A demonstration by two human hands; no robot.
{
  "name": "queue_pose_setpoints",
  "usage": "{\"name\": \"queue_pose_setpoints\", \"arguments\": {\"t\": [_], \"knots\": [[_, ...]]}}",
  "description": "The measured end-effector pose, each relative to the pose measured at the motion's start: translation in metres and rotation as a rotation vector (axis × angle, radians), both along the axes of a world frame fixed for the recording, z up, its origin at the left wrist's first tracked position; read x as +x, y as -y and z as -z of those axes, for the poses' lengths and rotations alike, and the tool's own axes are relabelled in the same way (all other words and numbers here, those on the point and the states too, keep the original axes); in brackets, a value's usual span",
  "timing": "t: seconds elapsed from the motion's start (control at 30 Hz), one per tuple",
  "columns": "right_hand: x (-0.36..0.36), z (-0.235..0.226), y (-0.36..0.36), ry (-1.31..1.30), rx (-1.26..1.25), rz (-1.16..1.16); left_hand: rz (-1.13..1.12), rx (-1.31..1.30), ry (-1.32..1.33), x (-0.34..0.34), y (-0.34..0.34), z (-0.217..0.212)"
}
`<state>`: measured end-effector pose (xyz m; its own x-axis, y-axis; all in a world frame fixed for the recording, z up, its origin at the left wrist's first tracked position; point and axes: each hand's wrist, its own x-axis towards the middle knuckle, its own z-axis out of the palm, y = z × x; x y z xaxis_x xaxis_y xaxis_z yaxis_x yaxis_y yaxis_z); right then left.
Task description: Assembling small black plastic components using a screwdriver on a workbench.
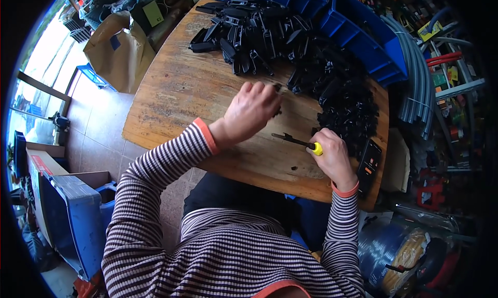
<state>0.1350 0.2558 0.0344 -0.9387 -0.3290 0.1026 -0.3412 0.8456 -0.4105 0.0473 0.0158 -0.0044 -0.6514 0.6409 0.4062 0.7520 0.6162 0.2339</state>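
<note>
My left hand is raised over the middle of the wooden table, its fingers curled closed. Bits of a small black part show at its fingertips, partly hidden and blurred. My right hand, near the table's front right, is wrapped round a yellow-handled tool. Its thin dark shaft points left, below my left hand; the exact kind of tool is unclear. Beyond both hands a large heap of black plastic parts curves from the far side down to the right.
Blue plastic bins stand along the table's far right edge. A phone with a lit screen lies at the right edge. Grey hoses and crowded shelves are to the right. On the left are a brown paper bag and a blue crate.
</note>
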Motion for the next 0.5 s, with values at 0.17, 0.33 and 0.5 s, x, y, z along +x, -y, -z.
{"name": "queue_pose_setpoints", "arguments": {"t": [0.17,0.33,0.5], "knots": [[-0.002,-0.002,-0.008,0.084,0.034,-0.088,0.072,-0.070,-0.009,0.042,0.008,-0.003],[-0.005,-0.015,-0.006,0.159,0.006,-0.062,0.193,0.152,-0.002,0.017,0.028,-0.024],[-0.036,-0.016,0.021,-0.094,-0.432,0.007,0.317,0.041,0.058,0.016,0.016,-0.003]]}}
